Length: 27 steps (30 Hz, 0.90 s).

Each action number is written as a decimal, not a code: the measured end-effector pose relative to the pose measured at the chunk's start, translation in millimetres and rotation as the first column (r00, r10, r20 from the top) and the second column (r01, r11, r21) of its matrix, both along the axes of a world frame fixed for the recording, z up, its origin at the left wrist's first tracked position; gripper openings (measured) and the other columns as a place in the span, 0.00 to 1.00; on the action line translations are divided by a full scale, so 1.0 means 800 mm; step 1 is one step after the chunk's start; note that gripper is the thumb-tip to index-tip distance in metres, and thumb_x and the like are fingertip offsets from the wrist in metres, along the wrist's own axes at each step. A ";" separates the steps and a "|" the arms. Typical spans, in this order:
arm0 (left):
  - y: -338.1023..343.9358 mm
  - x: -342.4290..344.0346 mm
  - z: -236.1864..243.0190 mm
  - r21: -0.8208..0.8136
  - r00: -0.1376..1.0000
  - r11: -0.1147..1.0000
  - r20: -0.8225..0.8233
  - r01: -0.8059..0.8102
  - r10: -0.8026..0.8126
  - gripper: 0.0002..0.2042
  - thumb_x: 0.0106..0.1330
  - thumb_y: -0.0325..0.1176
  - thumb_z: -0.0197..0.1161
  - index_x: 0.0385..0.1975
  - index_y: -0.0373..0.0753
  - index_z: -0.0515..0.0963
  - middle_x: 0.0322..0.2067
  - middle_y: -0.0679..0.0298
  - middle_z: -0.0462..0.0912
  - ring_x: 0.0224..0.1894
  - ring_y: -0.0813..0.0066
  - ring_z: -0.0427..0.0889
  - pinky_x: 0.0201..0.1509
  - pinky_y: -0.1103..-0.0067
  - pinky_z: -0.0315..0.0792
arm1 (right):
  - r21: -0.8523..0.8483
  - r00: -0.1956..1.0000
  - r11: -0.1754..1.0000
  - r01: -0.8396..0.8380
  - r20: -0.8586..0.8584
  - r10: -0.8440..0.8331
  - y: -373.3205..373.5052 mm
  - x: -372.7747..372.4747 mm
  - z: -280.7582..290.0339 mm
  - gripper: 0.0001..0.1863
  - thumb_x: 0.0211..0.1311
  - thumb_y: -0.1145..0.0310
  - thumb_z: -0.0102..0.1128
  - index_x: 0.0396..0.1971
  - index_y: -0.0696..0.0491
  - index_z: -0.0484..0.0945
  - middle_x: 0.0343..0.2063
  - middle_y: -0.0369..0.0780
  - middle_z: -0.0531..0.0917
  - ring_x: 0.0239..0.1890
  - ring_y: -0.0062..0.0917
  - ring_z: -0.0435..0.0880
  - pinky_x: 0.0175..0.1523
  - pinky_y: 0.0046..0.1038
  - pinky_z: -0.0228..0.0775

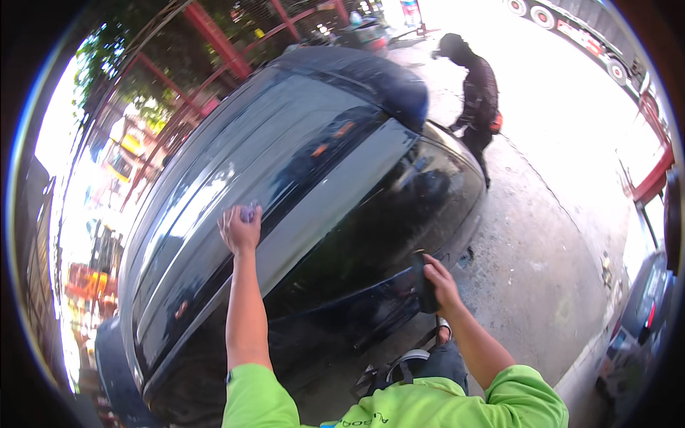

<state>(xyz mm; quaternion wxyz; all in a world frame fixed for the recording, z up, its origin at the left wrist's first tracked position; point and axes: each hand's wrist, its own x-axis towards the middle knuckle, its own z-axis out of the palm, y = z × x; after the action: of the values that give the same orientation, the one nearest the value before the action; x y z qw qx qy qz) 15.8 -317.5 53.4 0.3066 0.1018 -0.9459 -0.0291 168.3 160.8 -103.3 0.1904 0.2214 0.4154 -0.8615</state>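
Note:
My left hand (239, 230) reaches out over the ribbed roof of a dark, shiny vehicle (285, 143). Its fingers are closed round a small purplish wad (247, 212), perhaps a cloth or a sponge; the kind is not clear. Whether the wad touches the roof, I cannot tell. Lower and to the right, my right hand (444, 287) grips a black, bottle-like object (427, 287) beside the vehicle's side. My fingers partly cover that object. Dark side windows (357, 250) lie between my two arms.
Beyond the vehicle's right end, a person in dark clothes (479, 93) bends toward it. Red metal framing (217, 39) stands behind the far side. A truck (571, 32) is at the upper right, and another car (646, 292) at the right edge. Concrete ground (542, 235) spreads to the right.

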 end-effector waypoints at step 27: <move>0.163 0.004 -0.006 -0.145 0.829 0.817 0.045 0.558 -0.557 0.23 0.57 0.40 0.75 0.52 0.39 0.83 0.55 0.52 0.85 0.60 0.46 0.82 0.68 0.55 0.74 | 0.667 0.658 0.091 0.740 -0.745 0.107 -0.049 -0.326 0.094 0.31 0.62 0.54 0.76 0.62 0.52 0.84 0.63 0.52 0.79 0.60 0.48 0.79 0.65 0.44 0.74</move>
<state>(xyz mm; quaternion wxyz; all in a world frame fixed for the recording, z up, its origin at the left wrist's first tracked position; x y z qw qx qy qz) 19.3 -187.0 48.8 0.2910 -0.2029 -0.9339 -0.0453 -92.6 121.5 -28.1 -0.3612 0.0760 0.8264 -0.4251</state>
